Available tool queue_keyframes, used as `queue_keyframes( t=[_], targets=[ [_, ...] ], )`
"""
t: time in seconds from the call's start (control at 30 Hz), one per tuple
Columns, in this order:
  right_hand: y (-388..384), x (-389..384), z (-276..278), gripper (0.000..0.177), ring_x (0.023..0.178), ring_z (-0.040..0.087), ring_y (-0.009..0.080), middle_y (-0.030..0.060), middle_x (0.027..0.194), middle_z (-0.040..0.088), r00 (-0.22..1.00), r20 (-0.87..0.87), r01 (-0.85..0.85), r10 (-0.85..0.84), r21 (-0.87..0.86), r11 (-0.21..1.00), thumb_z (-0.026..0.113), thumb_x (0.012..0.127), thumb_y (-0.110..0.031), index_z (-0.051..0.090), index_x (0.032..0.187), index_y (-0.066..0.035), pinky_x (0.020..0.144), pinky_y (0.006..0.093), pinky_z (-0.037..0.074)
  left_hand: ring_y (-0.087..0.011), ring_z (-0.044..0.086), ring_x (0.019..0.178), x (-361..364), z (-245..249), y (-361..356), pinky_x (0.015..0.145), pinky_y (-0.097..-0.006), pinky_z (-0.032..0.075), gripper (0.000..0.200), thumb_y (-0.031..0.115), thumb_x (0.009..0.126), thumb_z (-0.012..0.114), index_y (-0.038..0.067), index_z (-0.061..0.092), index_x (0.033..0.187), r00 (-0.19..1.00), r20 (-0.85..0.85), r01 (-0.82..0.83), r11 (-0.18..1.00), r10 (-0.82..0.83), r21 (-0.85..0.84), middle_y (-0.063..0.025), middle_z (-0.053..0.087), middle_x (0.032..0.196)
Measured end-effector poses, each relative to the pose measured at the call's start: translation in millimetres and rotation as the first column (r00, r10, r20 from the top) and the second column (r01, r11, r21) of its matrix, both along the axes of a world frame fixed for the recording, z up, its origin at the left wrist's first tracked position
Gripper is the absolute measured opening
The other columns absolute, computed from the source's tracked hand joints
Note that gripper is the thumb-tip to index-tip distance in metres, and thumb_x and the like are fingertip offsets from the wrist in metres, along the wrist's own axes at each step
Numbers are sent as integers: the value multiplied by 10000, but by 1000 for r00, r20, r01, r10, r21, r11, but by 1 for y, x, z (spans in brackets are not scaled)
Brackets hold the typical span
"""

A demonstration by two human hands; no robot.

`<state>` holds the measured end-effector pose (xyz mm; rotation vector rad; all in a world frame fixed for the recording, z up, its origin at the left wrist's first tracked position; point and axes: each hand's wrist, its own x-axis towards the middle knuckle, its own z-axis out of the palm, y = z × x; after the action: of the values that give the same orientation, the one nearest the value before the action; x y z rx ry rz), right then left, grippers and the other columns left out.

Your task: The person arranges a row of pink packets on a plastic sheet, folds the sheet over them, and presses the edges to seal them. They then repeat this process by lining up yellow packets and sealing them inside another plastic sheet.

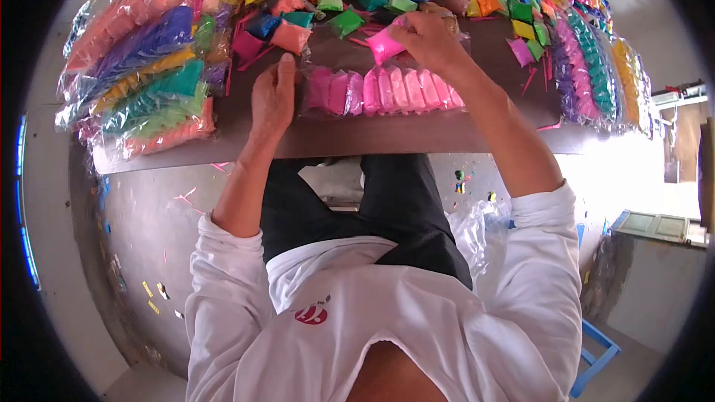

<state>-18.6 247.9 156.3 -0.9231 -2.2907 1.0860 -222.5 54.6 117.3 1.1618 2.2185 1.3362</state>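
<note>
My right hand (432, 41) pinches a bright pink soft packet (383, 46) between thumb and fingers, just above a clear plastic bag (304, 108). Inside that bag a row of pink packets (406, 89) lies side by side, from deeper pink at the left to paler pink at the right. My left hand (274, 97) is beside the bag's left end, its fingers stretched forward on the table and nothing visible in them. Whether it touches the film is hard to see. An orange-pink packet (290, 37) sits just beyond its fingertips.
A heap of small multicoloured packets (402, 0) covers the back of the brown table (357, 134). Filled clear bags are stacked at the left (149, 67) and right (596, 74). Pink strips (242, 41) lie among the packets. A blue stool (596, 357) stands at lower right.
</note>
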Motion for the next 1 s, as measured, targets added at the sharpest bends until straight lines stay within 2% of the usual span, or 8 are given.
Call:
queue_keyframes(
  t=[0.1, 0.2, 0.33, 0.43, 0.53, 0.63, 0.73, 1.0],
  targets=[
    [5, -18, 0, 369, 699, 687, 314, 206, 801, 681, 999, 24, -33, 31, 98, 995, 632, 833, -321, 667, 920, 37, 659, 415, 525, -223, 537, 708, -1, -11, 7, 692, -381, 436, 618, 542, 989, 406, -19, 613, 835, 999, -43, 26, 998, -24, 53, -140, 583, 734],
    [2, -38, -1, 375, 684, 686, 310, 187, 766, 683, 996, 59, -68, 63, 81, 994, 625, 821, -334, 672, 898, 30, 665, 413, 529, -401, 599, 814, -2, -8, 9, 729, -449, 448, 558, 485, 998, 422, -6, 629, 832, 986, -150, 70, 997, -68, 9, -210, 615, 819],
    [-14, -60, 12, 365, 649, 679, 288, 134, 654, 668, 986, 135, -84, 102, -136, 987, 600, 818, -350, 679, 804, 6, 671, 407, 532, -404, 606, 790, -2, -6, 14, 709, -465, 453, 519, 479, 969, 462, 11, 642, 836, 984, -153, 83, 995, -89, -46, -213, 619, 812],
    [-10, -71, 10, 324, 559, 659, 175, 108, 703, 662, 951, 256, -160, 173, -72, 984, 643, 842, -299, 653, 887, 22, 552, 302, 523, -406, 624, 779, -4, 2, 18, 703, -475, 467, 456, 446, 934, 512, 23, 654, 840, 975, -197, 76, 984, -107, -161, -212, 636, 812],
    [-13, -77, 11, 332, 510, 645, 201, 129, 627, 640, 925, 361, -159, 121, 78, 984, 633, 805, -310, 655, 844, 19, 554, 327, 522, -410, 642, 809, -6, 3, 22, 721, -479, 485, 389, 395, 907, 537, 33, 667, 850, 961, -255, 66, 985, -106, -161, -213, 654, 830],
    [-14, -81, 14, 342, 514, 648, 210, 149, 596, 628, 927, 340, -191, 157, 69, 979, 617, 796, -311, 651, 783, 29, 553, 342, 519, -413, 647, 852, -10, -8, 27, 745, -489, 495, 355, 362, 906, 528, 42, 678, 866, 949, -308, 20, 991, -61, -133, -215, 665, 856],
    [-7, -95, 10, 354, 518, 648, 209, 146, 612, 640, 881, 404, -267, 245, -4, 964, 604, 796, -312, 662, 754, 35, 544, 348, 516, -422, 643, 858, -10, -15, 29, 751, -507, 495, 352, 356, 911, 514, 50, 685, 883, 937, -348, -20, 993, -22, -116, -220, 666, 867],
    [-21, -110, 21, 332, 511, 632, 189, 124, 610, 648, 873, 424, -195, 240, -147, 970, 582, 802, -293, 672, 736, 19, 489, 328, 497, -446, 630, 836, -4, -8, 24, 735, -517, 485, 384, 373, 923, 494, 42, 678, 865, 970, -241, -56, 996, 39, -65, -235, 653, 842]
  ],
)
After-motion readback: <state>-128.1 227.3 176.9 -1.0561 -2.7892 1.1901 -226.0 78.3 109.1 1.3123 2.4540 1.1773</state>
